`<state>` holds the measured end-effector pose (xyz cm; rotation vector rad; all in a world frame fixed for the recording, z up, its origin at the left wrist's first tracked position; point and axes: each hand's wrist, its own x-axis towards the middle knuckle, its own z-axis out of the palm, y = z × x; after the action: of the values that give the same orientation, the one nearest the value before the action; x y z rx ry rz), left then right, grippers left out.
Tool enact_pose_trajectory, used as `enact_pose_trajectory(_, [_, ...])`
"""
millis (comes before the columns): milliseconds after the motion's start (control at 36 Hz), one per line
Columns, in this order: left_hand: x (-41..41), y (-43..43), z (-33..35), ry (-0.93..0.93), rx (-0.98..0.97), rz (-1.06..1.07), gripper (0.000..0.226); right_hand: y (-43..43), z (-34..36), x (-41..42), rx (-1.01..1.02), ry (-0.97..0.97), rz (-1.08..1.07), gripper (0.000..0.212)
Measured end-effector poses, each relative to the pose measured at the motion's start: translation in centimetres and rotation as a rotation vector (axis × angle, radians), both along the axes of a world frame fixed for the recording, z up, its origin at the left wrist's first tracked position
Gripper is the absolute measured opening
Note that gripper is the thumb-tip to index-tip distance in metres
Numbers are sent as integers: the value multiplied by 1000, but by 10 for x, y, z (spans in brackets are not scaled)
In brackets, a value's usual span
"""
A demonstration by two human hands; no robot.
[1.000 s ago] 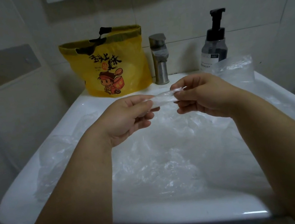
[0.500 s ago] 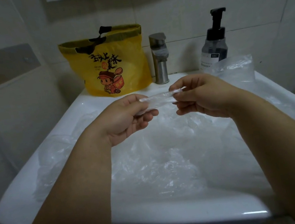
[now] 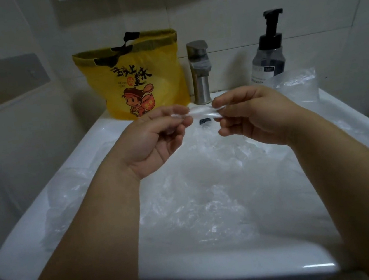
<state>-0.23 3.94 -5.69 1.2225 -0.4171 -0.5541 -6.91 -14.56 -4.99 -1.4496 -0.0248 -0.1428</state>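
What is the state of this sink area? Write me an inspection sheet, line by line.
Surface: white sink, basin covered with crumpled clear plastic film.
Job's things: clear plastic strip, held above the basin.
Clutter: yellow printed bag, pump bottle and a loose clear plastic piece at the back rim.
Grippers: left hand and right hand each pinch one end of the strip.
Cables: nothing seen.
Surroundings: metal faucet, tiled wall, blank plate on the left wall.

Blurred left hand (image 3: 155,141) fingertips (image 3: 176,114), plastic film (image 3: 201,114)
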Motion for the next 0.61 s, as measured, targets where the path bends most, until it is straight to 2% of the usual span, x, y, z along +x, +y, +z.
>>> enact_pose_trajectory(83, [0, 1, -1, -20, 5, -11, 43, 0, 0, -1, -10, -12, -9, 22])
enact_pose_trajectory(222, [-1, 1, 0, -76, 42, 3, 13, 1, 2, -3, -46, -29, 60, 11])
enact_pose_trajectory(361, [-1, -2, -5, -158, 103, 40, 16, 1, -2, 0, -205, -4, -54, 5])
enact_pose_trajectory(417, [-1, -3, -6, -195, 141, 58, 19, 0, -2, 2, -205, 16, -92, 13])
enact_pose_trajectory(528, [1, -5, -10, -288, 234, 135, 14, -1, -3, 3, -196, 100, -115, 45])
enact_pose_trajectory(611, [3, -4, -11, -328, 282, 171, 11, 1, -3, 2, -197, 149, -103, 37])
